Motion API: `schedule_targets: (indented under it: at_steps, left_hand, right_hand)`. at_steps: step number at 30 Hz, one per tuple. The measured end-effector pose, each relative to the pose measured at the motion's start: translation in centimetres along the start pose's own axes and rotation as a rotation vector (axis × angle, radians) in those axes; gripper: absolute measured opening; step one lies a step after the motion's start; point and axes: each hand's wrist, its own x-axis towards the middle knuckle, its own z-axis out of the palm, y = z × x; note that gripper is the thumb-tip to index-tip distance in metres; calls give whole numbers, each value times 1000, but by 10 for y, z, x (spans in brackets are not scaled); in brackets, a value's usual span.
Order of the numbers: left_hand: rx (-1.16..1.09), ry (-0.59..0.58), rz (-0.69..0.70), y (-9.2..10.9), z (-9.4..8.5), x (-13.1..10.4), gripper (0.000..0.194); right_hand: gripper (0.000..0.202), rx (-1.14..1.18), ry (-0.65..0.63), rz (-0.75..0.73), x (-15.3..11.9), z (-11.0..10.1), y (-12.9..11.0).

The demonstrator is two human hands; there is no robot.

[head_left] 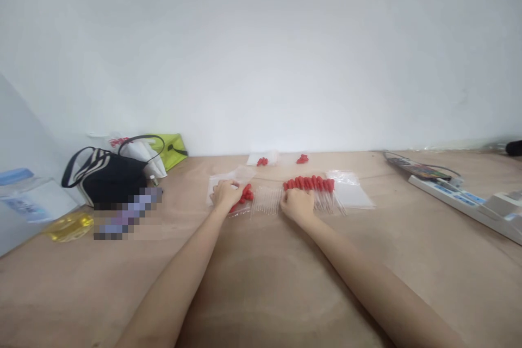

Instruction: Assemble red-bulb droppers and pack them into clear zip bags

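Small red oval pieces (247, 196) lie on a clear plastic bag (212, 180) left of the middle. My left hand (226, 194) rests over that bag with bent, closed fingers beside the pieces; its fingertips are partly hidden. Between my hands is a row of thin clear sticks (267, 199). My right hand (298, 204) is closed at the right end of this row, and what it pinches is hidden. Just behind it, thin sticks with red heads (312, 182) lie side by side, their lower ends pointing toward me.
Clear plastic bags (353, 193) lie to the right. Small red piles (302, 159) sit near the wall. On the left are a black bag (116, 179), a green bag (173, 149) and a yellow bottle (71, 227). A white power strip (460, 204) and a phone (420, 167) lie right.
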Motion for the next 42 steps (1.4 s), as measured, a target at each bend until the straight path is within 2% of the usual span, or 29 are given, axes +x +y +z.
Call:
schedule_targets:
  at_steps: [5,12,16,19,22,23,26,28,32,37,42]
  left_hand:
    - [35,-47,83,7,5,7,36]
    - [79,77,219,11,8,-4,23]
    - [41,158,306,13,3,-10,16]
    - [-14,176,394,12,0,-23,16]
    - [-109,134,512,4,4,-48,15]
    - [-204,113,590,1,7,-58,14]
    - [-436,42,779,-7,14,-86,11]
    - [-468,-18,856,-9,15,-98,12]
    - [-464,-56,916,-3,11,-106,12]
    - [-489,-73,919,1,10,-104,12]
    - [-492,-108,927,2,10,-105,12]
  right_hand:
    - [21,-29,-59,53,7,-2,-6]
    - [19,-74,-110,22,9,-1,-17]
    - [22,-64,-64,5,4,-2,-14]
    - [26,-29,-3,-57,-8,-7,3]
    - [23,39,4,-195,-26,-8,31]
    - [20,76,5,-250,-32,-7,41]
    - [20,343,99,-469,-51,0,70]
    - [25,456,147,-560,-60,5,81]
    - [38,526,131,-639,-66,7,81]
    - [39,504,103,-644,-65,6,70]
    - [40,479,92,-667,-65,6,70]
